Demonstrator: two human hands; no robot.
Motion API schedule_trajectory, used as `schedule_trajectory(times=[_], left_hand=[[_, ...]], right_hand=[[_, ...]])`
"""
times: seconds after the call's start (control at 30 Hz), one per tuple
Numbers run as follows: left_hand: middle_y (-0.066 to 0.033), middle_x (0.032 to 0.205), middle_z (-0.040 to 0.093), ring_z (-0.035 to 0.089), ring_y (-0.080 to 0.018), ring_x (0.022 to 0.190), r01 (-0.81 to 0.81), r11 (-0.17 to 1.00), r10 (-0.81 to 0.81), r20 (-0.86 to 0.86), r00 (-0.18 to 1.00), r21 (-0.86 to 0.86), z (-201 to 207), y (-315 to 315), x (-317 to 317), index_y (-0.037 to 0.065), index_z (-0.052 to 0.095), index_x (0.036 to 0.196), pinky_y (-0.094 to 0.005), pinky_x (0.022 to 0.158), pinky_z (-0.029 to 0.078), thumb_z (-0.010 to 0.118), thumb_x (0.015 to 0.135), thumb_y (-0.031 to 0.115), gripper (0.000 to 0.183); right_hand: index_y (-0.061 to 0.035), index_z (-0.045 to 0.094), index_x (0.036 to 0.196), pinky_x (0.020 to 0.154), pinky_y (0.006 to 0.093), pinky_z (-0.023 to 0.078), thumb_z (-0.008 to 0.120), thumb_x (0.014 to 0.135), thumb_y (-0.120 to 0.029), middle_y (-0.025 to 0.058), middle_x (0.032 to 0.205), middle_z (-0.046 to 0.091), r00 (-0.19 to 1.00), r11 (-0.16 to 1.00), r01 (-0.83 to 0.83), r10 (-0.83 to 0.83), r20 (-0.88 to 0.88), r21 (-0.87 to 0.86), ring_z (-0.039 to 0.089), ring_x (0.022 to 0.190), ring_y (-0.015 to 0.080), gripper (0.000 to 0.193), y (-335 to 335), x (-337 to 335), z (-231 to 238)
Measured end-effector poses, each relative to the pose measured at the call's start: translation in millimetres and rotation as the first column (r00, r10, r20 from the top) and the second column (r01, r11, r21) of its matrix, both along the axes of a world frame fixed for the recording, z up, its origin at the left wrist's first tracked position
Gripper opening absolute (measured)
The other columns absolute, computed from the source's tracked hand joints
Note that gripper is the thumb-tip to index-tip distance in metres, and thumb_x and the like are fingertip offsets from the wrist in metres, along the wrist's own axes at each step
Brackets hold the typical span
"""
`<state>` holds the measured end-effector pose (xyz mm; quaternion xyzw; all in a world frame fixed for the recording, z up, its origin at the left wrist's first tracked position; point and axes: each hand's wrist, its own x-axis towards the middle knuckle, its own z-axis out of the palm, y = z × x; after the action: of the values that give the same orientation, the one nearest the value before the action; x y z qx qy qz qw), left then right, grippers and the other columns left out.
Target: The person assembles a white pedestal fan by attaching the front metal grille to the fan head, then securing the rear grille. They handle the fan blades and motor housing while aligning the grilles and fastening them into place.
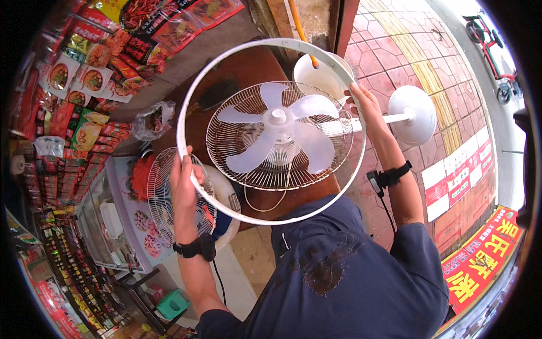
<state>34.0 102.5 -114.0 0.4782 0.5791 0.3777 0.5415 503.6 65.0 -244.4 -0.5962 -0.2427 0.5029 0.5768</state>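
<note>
Two-handed hold on a white ring [181, 135], over the face-up fan [278, 117] in the head view.
Clasped at opposite sides by left grip [183, 186] and right grip [367, 105]; seems a positioning step, any move calling for level, even hands. Looks thin, smooth and stiff, against glossy, petal-shaped blades [248, 151] and a guard [219, 138] of radiating wires, on a brown surface [257, 65].
</note>
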Motion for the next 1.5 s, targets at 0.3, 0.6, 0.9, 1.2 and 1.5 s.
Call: schedule_trajectory(times=[0.3, 0.6, 0.9, 1.2, 1.5], left_hand=[[-0.0121, 0.073, 0.063, 0.064, -0.0201, 0.06, 0.221, 0.974, -0.134, -0.674, 0.726, 0.044, -48, 62, 34, 0.002, 0.064, 0.128, -0.0375, 0.059, 0.049, 0.039, 0.111, 0.046, 0.053], [-0.0153, 0.08, 0.071, 0.069, -0.0225, 0.057, 0.191, 0.97, -0.241, -0.71, 0.661, -0.151, -45, 87, 24, 0.003, 0.067, 0.125, -0.0381, 0.061, 0.055, 0.05, 0.106, 0.04, 0.045], [-0.021, 0.097, 0.074, 0.074, -0.0324, 0.083, 0.297, 0.95, -0.262, -0.764, 0.59, -0.096, -40, 89, 18, 0.004, 0.066, 0.129, -0.0418, 0.078, 0.055, 0.054, 0.097, 0.027, 0.041], [-0.025, 0.105, 0.073, 0.072, -0.039, 0.096, 0.305, 0.943, -0.3, -0.741, 0.601, -0.134, -40, 81, 15, 0.004, 0.064, 0.133, -0.0439, 0.087, 0.053, 0.053, 0.098, 0.024, 0.041], [-0.0225, 0.118, 0.072, 0.071, -0.0355, 0.109, 0.363, 0.921, -0.328, -0.782, 0.53, -0.14, -28, 83, 29, 0.005, 0.062, 0.138, -0.0404, 0.095, 0.051, 0.053, 0.1, 0.027, 0.044]], right_hand=[[0.001, 0.067, 0.127, 0.074, 0.0269, 0.053, 0.059, 0.105, -0.03, 0.0033, 0.101, 0.067, 0.989, 0.97, -0.145, 0.137, -0.055, -0.193, 0.063, 0.09, 0.0116, 0.04, 14, 12, -88], [0.0044, 0.068, 0.124, 0.064, 0.0318, 0.06, 0.054, 0.098, -0.016, 0.0088, 0.093, 0.071, 0.937, 0.909, -0.269, 0.324, 0.133, -0.317, 0.069, 0.08, 0.015, 0.036, 27, 23, -100], [0.002, 0.072, 0.12, 0.063, 0.0338, 0.059, 0.058, 0.095, -0.015, 0.0117, 0.081, 0.074, 0.869, 0.89, -0.275, 0.392, 0.302, -0.364, 0.072, 0.071, 0.0175, 0.033, 27, 28, -105], [-0.0021, 0.073, 0.121, 0.068, 0.0373, 0.056, 0.059, 0.095, -0.025, 0.0125, 0.078, 0.072, 0.812, 0.896, -0.226, 0.39, 0.433, -0.383, 0.072, 0.072, 0.0199, 0.037, 23, 32, -108], [0.0052, 0.072, 0.108, 0.062, 0.0357, 0.053, 0.058, 0.101, -0.032, 0.0084, 0.073, 0.067, 0.843, 0.889, -0.204, 0.373, 0.388, -0.41, 0.066, 0.066, 0.0165, 0.04, 19, 33, -113]])
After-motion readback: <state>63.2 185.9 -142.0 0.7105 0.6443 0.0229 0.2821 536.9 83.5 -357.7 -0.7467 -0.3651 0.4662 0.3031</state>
